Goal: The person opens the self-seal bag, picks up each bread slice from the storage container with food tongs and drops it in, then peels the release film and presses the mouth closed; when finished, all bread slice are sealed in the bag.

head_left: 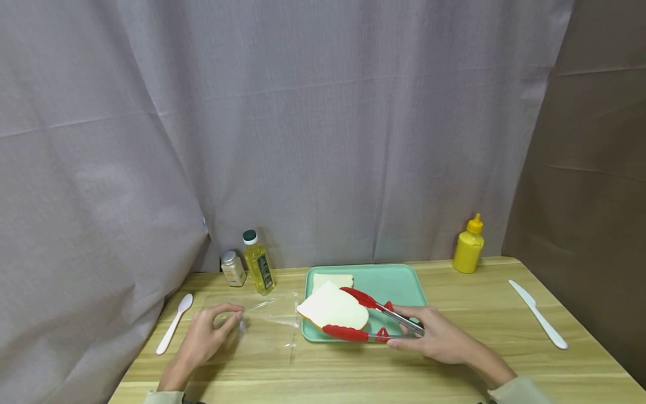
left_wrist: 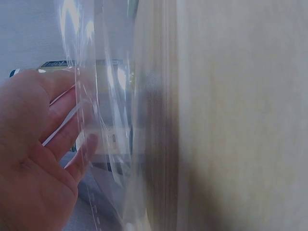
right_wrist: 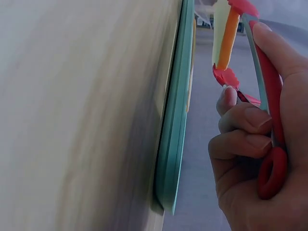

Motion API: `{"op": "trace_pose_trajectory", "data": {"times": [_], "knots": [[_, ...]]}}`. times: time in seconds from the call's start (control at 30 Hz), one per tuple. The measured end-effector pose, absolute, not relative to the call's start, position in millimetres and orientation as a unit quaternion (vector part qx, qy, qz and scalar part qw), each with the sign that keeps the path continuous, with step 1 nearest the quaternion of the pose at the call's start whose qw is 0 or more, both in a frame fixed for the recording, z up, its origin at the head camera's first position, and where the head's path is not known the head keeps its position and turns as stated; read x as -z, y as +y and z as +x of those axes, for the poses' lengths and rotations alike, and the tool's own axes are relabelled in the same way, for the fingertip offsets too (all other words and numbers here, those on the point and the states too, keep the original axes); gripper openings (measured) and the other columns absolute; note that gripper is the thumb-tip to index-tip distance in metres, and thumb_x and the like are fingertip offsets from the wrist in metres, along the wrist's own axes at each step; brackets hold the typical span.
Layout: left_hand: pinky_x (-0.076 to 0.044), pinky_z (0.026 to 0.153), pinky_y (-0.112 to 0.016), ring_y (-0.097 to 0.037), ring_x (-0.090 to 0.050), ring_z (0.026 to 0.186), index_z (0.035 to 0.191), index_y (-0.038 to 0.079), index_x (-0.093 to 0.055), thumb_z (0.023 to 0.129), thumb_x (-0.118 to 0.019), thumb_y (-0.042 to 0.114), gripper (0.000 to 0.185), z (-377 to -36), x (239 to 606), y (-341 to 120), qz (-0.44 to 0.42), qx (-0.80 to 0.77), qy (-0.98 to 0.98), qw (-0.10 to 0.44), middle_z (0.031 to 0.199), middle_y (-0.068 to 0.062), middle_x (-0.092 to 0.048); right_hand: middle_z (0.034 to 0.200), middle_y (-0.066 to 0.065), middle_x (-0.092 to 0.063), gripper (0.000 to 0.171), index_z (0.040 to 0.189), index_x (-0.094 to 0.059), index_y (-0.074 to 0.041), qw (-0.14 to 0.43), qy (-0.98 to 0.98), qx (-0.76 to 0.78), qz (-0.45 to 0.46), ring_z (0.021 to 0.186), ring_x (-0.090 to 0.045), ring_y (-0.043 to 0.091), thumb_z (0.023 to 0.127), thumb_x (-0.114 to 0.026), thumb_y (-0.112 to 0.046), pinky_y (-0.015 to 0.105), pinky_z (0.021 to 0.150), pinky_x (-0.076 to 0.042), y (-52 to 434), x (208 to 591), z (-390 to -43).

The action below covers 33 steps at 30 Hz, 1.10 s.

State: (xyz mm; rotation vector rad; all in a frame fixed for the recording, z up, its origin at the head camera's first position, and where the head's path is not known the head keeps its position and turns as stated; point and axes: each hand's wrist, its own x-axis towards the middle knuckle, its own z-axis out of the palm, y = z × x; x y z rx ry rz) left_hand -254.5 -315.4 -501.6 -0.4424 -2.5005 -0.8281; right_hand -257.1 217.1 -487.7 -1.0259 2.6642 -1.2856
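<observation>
My left hand (head_left: pixel 202 339) pinches the near-left edge of a clear plastic bag (head_left: pixel 267 331), which lies flat over the wood table; in the left wrist view the bag (left_wrist: pixel 115 96) rises in folds beside the fingers. My right hand (head_left: pixel 446 339) grips metal tongs with red tips (head_left: pixel 345 333), fingers wrapped round the handles in the right wrist view. Between the tips is a white bread slice (head_left: pixel 335 308) with an orange-brown crust, raised and tilted over the left part of the green tray (head_left: pixel 396 280). Behind it another bread slice (head_left: pixel 333 280) lies on the tray, partly covered from sight.
Behind the bag stand a small seasoning jar (head_left: pixel 233 269) and an oil bottle (head_left: pixel 259 264). A white spoon (head_left: pixel 175 325) lies at the left. At the right are a yellow squeeze bottle (head_left: pixel 468 249) and a white knife (head_left: pixel 539 314). Grey curtain (head_left: pixel 323 140) hangs along the back.
</observation>
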Motion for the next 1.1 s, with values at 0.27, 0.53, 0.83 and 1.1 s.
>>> {"op": "trace_pose_trajectory", "data": {"times": [0.27, 0.53, 0.83, 1.1], "knots": [[-0.066, 0.098, -0.049, -0.023, -0.081, 0.107, 0.112, 0.013, -0.083, 0.096, -0.083, 0.011, 0.015, -255.0, 503.0, -316.3, -0.167, 0.303, -0.91, 0.231, 0.112, 0.003, -0.084, 0.083, 0.01, -0.065, 0.061, 0.143, -0.067, -0.014, 0.044, 0.836, 0.422, -0.348, 0.068, -0.048, 0.001, 0.093, -0.087, -0.043, 0.018, 0.053, -0.044, 201.9, 487.7, -258.9], [-0.065, 0.098, -0.05, -0.024, -0.081, 0.108, 0.112, 0.013, -0.083, 0.097, -0.082, 0.012, 0.015, -254.8, 502.4, -315.7, -0.167, 0.305, -0.909, 0.23, 0.112, 0.004, -0.084, 0.081, 0.004, -0.065, 0.061, 0.143, -0.067, -0.017, 0.046, 0.836, 0.403, -0.369, 0.065, -0.042, -0.005, 0.094, -0.085, -0.047, 0.017, 0.051, -0.041, 189.5, 487.7, -259.5], [-0.065, 0.099, -0.05, -0.023, -0.081, 0.108, 0.112, 0.014, -0.083, 0.098, -0.081, 0.013, 0.014, -255.3, 501.8, -315.4, -0.164, 0.307, -0.91, 0.226, 0.112, 0.005, -0.084, 0.079, 0.0, -0.063, 0.058, 0.137, -0.069, -0.015, 0.045, 0.832, 0.392, -0.39, 0.067, -0.043, -0.003, 0.093, -0.085, -0.049, 0.014, 0.055, -0.04, 179.5, 484.0, -258.8], [-0.065, 0.099, -0.051, -0.024, -0.08, 0.11, 0.112, 0.015, -0.083, 0.098, -0.081, 0.016, 0.014, -254.3, 502.3, -315.5, -0.158, 0.307, -0.912, 0.221, 0.114, 0.005, -0.084, 0.079, 0.005, -0.062, 0.05, 0.128, -0.069, -0.016, 0.07, 0.824, 0.393, -0.402, 0.066, -0.04, -0.003, 0.094, -0.085, -0.05, 0.014, 0.055, -0.037, 169.2, 481.4, -261.6]]}}
